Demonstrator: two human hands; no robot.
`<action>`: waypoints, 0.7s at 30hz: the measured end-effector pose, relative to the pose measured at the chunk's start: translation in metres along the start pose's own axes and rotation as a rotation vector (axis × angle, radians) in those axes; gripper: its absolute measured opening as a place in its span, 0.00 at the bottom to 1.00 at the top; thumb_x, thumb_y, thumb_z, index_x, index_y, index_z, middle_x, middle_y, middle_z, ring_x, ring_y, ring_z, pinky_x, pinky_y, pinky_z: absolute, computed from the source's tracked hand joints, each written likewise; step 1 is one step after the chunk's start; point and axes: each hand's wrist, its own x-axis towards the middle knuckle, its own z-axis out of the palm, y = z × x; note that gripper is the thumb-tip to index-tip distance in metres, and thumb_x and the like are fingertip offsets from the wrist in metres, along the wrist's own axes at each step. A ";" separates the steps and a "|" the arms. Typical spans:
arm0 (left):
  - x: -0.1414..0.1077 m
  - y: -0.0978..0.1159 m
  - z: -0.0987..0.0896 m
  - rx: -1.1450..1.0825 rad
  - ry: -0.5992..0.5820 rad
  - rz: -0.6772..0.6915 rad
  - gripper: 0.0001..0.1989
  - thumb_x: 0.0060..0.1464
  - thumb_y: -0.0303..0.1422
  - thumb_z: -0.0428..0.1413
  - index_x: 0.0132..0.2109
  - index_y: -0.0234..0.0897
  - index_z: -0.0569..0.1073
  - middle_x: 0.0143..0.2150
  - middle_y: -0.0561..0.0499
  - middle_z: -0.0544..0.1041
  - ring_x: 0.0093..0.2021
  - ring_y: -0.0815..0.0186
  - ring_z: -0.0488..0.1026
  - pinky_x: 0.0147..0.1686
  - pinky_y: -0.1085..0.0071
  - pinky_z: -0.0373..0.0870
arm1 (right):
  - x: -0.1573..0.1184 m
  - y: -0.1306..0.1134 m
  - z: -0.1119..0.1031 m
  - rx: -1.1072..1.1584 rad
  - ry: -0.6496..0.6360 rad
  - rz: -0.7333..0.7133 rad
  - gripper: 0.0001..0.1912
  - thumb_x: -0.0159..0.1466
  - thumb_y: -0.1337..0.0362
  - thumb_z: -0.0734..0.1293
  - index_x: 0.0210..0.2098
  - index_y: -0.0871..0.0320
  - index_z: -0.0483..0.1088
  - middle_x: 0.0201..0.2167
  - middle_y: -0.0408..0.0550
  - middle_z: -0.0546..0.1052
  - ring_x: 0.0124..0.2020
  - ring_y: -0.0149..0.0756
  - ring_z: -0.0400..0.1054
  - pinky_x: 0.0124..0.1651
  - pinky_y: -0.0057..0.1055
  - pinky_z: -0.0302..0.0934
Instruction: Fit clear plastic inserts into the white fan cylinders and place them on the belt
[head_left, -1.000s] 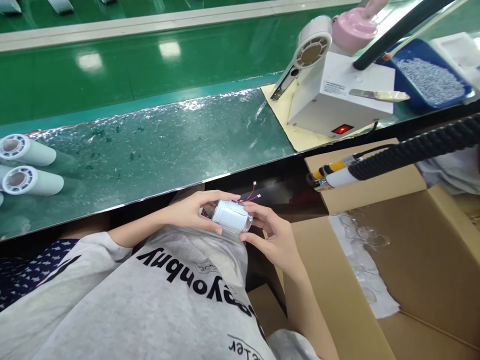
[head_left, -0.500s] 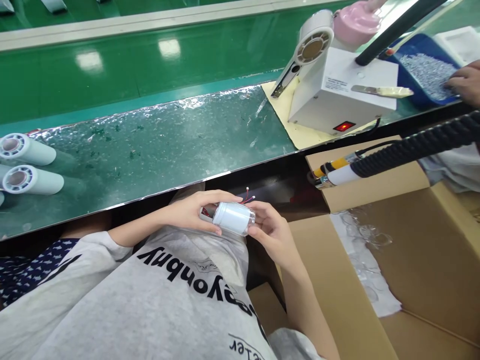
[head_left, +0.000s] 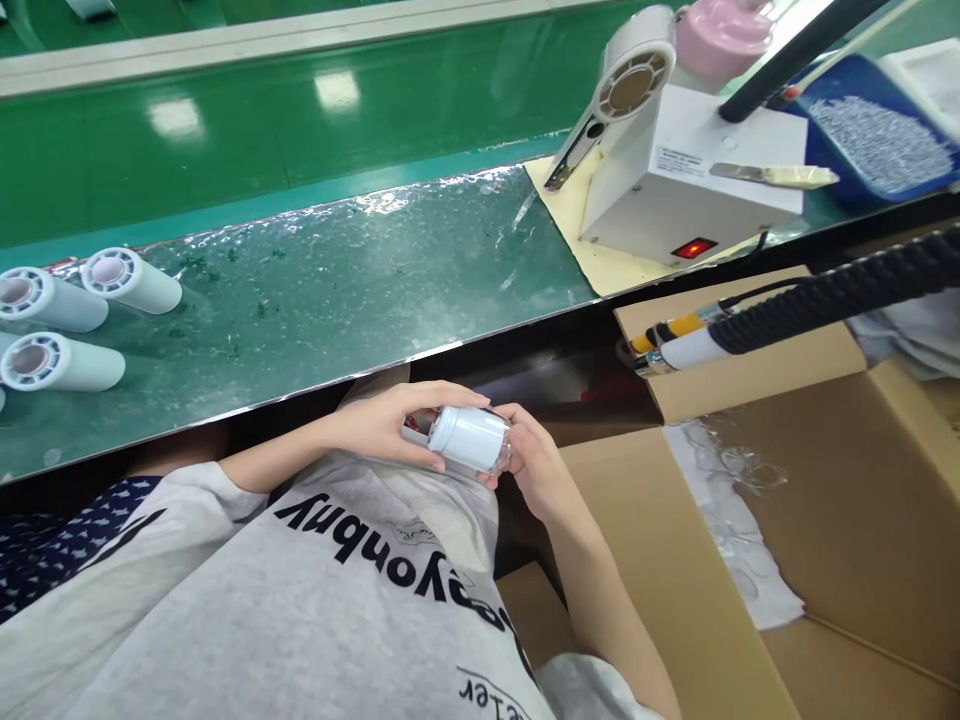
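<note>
Shows pale blue on the held cylinder [head_left: 471,437], clear at its right end. Runs light grey, faintly mottled, over the shirt [head_left: 225,600], with bold black lettering [head_left: 375,548]. Goes dark navy with small pale figures on the cloth [head_left: 82,530] at lower left. Gleams deep green across the bench top [head_left: 337,280], brighter green along the belt [head_left: 240,170]. Repeats pale grey-blue on the tubes [head_left: 82,362]. Reads white on the boxy unit [head_left: 630,210], lit red at its switch [head_left: 694,248]; cream yellow on the sheet [head_left: 562,215]; dark blue on the tray [head_left: 862,80]; brown on the carton [head_left: 645,560].

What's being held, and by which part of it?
A pale blue cylinder: left grip around its sides, right grip at its clear end.
</note>
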 end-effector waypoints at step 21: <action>-0.003 0.004 0.010 -0.063 0.065 -0.028 0.33 0.54 0.36 0.70 0.65 0.46 0.73 0.64 0.40 0.74 0.61 0.53 0.75 0.49 0.64 0.80 | -0.005 0.005 -0.003 -0.105 -0.218 0.075 0.46 0.58 0.20 0.58 0.44 0.58 0.73 0.29 0.51 0.80 0.19 0.35 0.72 0.15 0.26 0.62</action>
